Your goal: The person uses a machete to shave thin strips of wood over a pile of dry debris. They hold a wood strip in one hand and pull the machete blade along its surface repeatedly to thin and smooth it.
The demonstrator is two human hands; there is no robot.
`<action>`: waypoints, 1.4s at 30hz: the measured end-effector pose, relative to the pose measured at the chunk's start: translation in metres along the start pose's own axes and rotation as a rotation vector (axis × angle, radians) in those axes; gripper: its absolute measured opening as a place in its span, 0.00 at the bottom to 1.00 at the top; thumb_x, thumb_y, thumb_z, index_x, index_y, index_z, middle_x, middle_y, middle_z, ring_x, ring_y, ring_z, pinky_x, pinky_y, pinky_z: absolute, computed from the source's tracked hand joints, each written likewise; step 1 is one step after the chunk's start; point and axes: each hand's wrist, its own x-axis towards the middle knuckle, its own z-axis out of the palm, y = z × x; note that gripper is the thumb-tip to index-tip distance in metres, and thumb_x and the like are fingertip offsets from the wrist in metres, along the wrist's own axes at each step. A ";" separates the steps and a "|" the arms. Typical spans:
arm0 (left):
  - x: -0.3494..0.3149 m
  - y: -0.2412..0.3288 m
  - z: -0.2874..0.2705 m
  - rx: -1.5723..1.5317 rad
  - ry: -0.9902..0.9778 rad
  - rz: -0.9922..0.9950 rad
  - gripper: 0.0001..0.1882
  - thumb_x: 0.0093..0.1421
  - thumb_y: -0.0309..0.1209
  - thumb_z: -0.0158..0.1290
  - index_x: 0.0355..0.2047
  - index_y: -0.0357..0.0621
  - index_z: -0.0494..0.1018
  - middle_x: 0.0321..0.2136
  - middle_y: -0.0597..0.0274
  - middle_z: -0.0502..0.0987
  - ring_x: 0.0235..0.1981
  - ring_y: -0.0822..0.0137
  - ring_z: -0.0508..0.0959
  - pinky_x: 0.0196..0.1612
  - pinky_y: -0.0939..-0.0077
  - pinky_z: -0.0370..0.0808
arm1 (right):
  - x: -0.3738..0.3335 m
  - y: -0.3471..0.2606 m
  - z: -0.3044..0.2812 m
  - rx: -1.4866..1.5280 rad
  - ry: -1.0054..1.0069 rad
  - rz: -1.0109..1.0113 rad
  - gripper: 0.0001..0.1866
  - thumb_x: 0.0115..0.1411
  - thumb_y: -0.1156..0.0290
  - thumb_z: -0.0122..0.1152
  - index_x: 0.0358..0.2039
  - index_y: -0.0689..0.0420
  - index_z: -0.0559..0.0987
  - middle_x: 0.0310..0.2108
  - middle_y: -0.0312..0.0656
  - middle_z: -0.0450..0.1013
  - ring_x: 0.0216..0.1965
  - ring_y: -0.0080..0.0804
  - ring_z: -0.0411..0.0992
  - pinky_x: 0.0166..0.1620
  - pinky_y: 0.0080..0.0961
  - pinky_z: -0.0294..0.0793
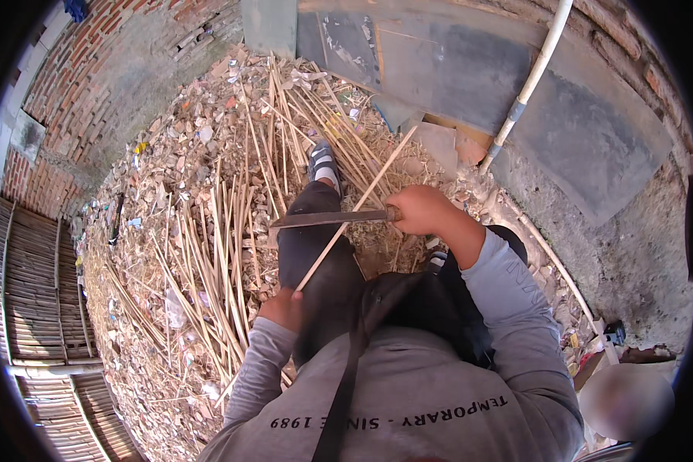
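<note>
My right hand (417, 209) is closed round the handle of a machete (327, 219), whose long dark blade points left across my legs. A pale bamboo strip (364, 196) slants from my left hand up and to the right, crossing the blade near its middle. The lower end of the strip sits in the closed fingers of my left hand (282, 309), beside my left thigh. Whether the edge is biting into the strip cannot be made out. My left foot in a striped shoe (325, 163) stretches forward among more strips.
Many bamboo strips (222, 231) lie on the rubble-strewn ground to the left and ahead (346, 123). A brick wall (92, 100) rises at far left, above a slatted bamboo panel (35, 277). Grey boards (454, 69) and a white pipe (531, 81) lean at right.
</note>
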 end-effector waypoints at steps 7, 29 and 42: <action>0.011 0.002 0.012 0.000 0.068 0.047 0.22 0.68 0.45 0.38 0.28 0.39 0.69 0.22 0.38 0.73 0.28 0.35 0.74 0.30 0.48 0.68 | 0.011 0.025 0.006 0.049 0.112 0.091 0.16 0.47 0.60 0.66 0.34 0.54 0.79 0.29 0.49 0.76 0.36 0.51 0.75 0.41 0.45 0.74; 0.011 0.018 -0.014 0.018 -0.071 0.090 0.21 0.68 0.43 0.38 0.29 0.37 0.70 0.24 0.38 0.75 0.31 0.37 0.75 0.35 0.48 0.71 | 0.001 0.000 -0.002 0.109 -0.052 -0.068 0.13 0.46 0.61 0.64 0.32 0.53 0.79 0.29 0.49 0.76 0.35 0.51 0.75 0.38 0.45 0.74; 0.005 0.025 -0.010 0.030 -0.017 0.086 0.21 0.68 0.43 0.38 0.29 0.38 0.69 0.23 0.38 0.75 0.29 0.36 0.75 0.33 0.46 0.70 | -0.001 0.003 -0.004 0.032 0.018 -0.010 0.16 0.46 0.60 0.64 0.34 0.54 0.79 0.29 0.49 0.76 0.35 0.52 0.75 0.38 0.46 0.74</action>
